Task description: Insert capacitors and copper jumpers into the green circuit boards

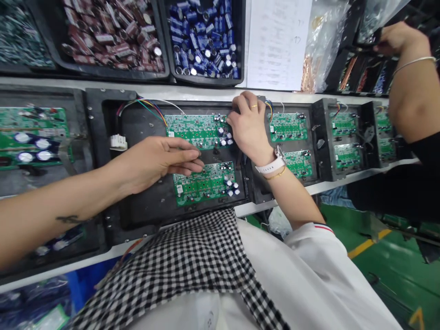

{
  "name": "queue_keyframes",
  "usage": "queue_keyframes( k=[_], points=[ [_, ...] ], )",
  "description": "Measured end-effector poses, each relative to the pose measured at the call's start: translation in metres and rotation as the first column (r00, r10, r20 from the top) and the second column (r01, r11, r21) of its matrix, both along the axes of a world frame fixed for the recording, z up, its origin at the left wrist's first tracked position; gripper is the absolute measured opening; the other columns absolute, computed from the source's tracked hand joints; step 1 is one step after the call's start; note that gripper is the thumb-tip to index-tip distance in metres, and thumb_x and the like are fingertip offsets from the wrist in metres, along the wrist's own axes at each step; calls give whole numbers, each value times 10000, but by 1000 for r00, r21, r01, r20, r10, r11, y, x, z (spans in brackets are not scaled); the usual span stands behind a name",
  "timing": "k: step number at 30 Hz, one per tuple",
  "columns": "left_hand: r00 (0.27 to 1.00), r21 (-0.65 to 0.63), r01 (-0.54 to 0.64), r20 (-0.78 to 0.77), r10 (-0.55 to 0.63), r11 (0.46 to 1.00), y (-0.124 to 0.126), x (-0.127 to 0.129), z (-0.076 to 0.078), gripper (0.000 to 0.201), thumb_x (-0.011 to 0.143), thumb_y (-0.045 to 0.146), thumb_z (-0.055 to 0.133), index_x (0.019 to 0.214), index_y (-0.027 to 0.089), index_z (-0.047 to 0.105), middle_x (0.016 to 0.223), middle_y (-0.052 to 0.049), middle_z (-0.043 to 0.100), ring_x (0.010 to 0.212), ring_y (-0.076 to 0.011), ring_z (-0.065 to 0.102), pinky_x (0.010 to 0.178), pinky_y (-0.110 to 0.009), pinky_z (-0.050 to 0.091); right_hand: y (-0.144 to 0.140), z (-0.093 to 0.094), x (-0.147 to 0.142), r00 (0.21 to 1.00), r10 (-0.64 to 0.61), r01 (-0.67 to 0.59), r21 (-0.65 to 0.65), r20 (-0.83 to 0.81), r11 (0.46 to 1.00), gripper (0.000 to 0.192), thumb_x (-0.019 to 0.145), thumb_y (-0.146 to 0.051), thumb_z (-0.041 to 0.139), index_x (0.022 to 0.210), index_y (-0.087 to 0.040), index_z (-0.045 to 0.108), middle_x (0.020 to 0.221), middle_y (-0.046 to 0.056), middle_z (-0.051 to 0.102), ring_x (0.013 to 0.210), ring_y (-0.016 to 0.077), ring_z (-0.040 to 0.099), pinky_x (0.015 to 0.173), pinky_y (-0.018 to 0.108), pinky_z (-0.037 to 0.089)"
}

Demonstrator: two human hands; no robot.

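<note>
Mid-frame, the left hand [154,160] lies flat, its grip open, fingers pressing the gap between two green circuit boards [202,183] to steady them in the black carrier tray [144,206]. The right hand [247,126] curls over the upper board's [195,130] capacitors; whether it pinches one, I cannot tell.

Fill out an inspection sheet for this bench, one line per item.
Surface: black carrier tray on a pale conveyor rail.
Job's things: upper green board and lower green board in the tray.
Clutter: bins of maroon capacitors and blue capacitors.
Grippers: left hand rests between the boards; right hand presses at the upper board's right end.
Cables: coloured wires.
Surroundings: co-worker's arm, green floor.
</note>
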State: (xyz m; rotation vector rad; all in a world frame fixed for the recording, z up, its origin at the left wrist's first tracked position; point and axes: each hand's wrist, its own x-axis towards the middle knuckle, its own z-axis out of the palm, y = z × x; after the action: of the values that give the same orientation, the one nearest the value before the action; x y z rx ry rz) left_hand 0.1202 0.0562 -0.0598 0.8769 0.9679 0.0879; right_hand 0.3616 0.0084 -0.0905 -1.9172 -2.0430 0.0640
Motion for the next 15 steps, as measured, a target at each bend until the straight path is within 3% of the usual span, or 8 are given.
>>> queue_keyframes(
  k=[3,6,10,12,13,14,15],
  points=[
    [995,-68,-97,31,99,993,-6,-4,2,199,682,246,855,754,112,727,683,-50,703,561,-88,627,516,-144,498,-24,30,-28,980,68,-55,70,-186,996,181,980,-244,516,937,-235,691,1111,75,633,1173,272,537,1007,528,445],
    [979,-118,-158,110,171,980,-19,-7,7,258,637,275,883,699,97,707,651,-16,652,526,-43,545,492,-124,439,-51,51,-60,891,202,-158,139,-406,978,73,917,-230,644,933,-220,714,1004,51,689,991,188,626,900,379,532],
    [961,-129,-184,185,206,974,-41,-6,15,292,671,348,851,704,109,686,654,-2,628,530,-35,509,506,-141,401,-70,59,-88,857,173,-40,271,-486,962,77,889,-167,672,941,-202,717,941,48,709,919,163,644,851,344,546],
    [974,-7,-92,209,92,996,-33,-6,20,275,766,387,770,765,121,698,704,-22,661,564,-59,545,547,-177,431,-72,58,-91,860,148,18,320,-488,947,85,890,-149,667,937,-204,711,929,47,710,914,164,645,847,348,545],
    [986,147,-18,164,-7,989,-21,-9,24,270,814,397,722,808,127,709,745,-37,687,595,-76,573,579,-199,454,-74,57,-89,867,138,33,333,-478,942,86,892,-148,663,939,-205,706,931,48,710,919,166,646,853,354,545],
    [993,328,66,73,-94,943,-2,-15,30,268,858,393,674,857,129,717,794,-49,710,637,-93,601,622,-221,477,-76,54,-85,884,126,37,334,-451,942,84,896,-151,657,946,-204,700,940,50,711,929,172,648,863,364,544],
    [988,525,156,-74,-138,836,22,-24,37,255,892,369,640,898,127,719,828,-50,726,675,-100,613,665,-228,485,-78,51,-78,909,109,28,319,-403,947,82,903,-160,647,955,-202,695,957,55,714,947,183,649,876,380,541]
  ],
)
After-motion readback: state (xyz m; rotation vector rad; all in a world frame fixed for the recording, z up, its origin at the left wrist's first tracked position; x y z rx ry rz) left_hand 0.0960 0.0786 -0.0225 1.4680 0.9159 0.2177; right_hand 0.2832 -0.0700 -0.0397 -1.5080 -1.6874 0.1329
